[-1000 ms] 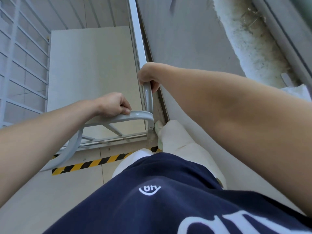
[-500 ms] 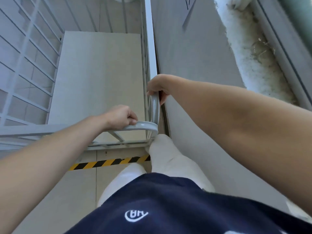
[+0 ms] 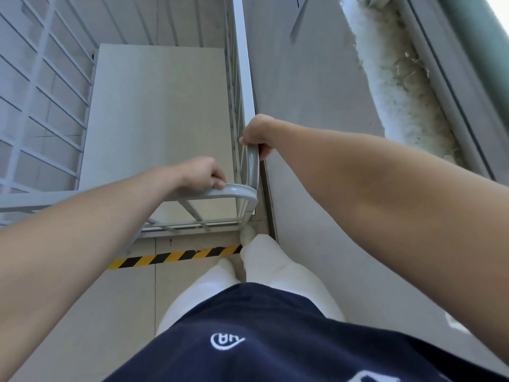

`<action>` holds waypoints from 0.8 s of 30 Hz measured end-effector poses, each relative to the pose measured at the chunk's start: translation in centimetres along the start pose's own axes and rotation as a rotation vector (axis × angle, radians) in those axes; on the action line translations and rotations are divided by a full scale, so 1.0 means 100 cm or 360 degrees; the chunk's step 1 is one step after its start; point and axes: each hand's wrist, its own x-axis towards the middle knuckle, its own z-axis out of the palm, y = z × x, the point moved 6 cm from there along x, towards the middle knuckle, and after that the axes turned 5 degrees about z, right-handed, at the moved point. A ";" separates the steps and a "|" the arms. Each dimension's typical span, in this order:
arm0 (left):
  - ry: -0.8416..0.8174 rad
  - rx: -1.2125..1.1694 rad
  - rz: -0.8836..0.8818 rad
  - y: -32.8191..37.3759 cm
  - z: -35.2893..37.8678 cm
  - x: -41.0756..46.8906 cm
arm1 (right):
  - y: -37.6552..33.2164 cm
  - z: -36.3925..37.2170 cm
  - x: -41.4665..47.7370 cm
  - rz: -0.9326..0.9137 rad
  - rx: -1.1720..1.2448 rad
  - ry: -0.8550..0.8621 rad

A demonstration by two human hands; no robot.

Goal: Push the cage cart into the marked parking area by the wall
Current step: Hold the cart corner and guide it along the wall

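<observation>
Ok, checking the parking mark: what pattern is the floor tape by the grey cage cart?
The floor tape strip has yellow-and-black diagonal stripes; head view.

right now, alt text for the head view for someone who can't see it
Seen from above, a person's left hand and right hand grip the grey top rail of a cage cart standing close beside a grey wall. Yellow-and-black striped tape crosses the floor just behind the cart.

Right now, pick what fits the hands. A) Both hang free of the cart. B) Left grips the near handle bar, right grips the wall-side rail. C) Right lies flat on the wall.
B: the left hand curls over the handle bar at the cage cart's near end, and the right hand grips the rail beside the wall.
</observation>
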 end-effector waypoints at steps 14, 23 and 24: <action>-0.0224 -0.0006 -0.0189 0.003 -0.007 -0.002 | -0.005 0.006 -0.007 0.0209 -0.0781 -0.0195; -0.0176 -0.0008 -0.0153 -0.003 -0.008 -0.002 | -0.010 0.010 0.005 0.0252 -0.0679 -0.0202; -0.0168 -0.0017 -0.0150 -0.003 -0.007 -0.004 | -0.010 0.011 0.004 0.0265 -0.0689 -0.0203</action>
